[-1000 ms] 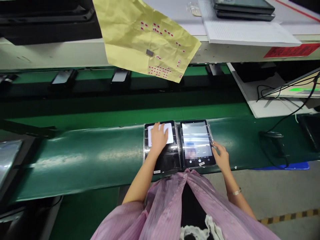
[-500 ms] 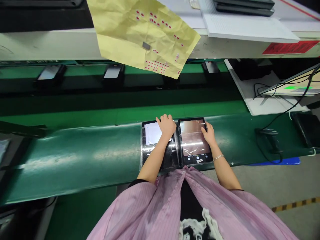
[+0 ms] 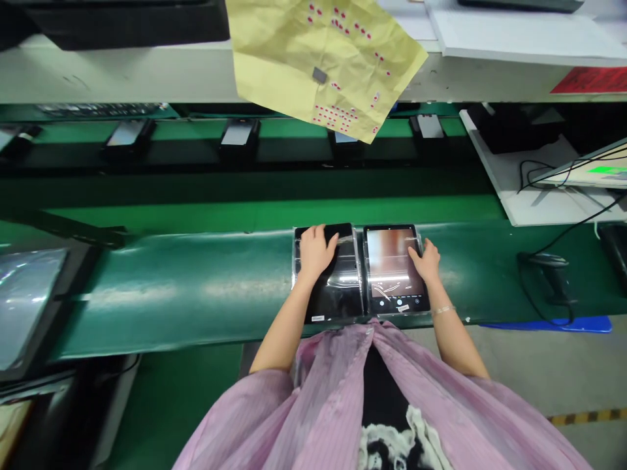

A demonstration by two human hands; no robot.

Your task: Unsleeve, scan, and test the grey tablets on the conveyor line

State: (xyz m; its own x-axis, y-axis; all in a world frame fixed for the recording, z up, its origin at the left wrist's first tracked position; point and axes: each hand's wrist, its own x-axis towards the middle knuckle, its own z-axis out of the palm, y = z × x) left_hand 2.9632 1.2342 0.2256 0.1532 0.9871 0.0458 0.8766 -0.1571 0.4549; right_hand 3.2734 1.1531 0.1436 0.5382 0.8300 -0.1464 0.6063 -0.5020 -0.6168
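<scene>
Two tablets in clear plastic wrap lie side by side on the dark green belt, right in front of me. The left tablet has a black screen, and my left hand rests flat on its upper part. The right tablet has a lit screen showing a brownish picture. My right hand lies on its right edge with the fingers spread over the frame.
A crumpled yellow paper with red dots hangs from the white shelf above. Several small devices, among them one, sit in a row at the back. A handheld scanner with cables lies at the right; a wrapped tray at the left.
The left tablet's white screen has gone black. My left hand has slid left to its top middle, and my right hand has shifted a little along the right tablet's edge.
</scene>
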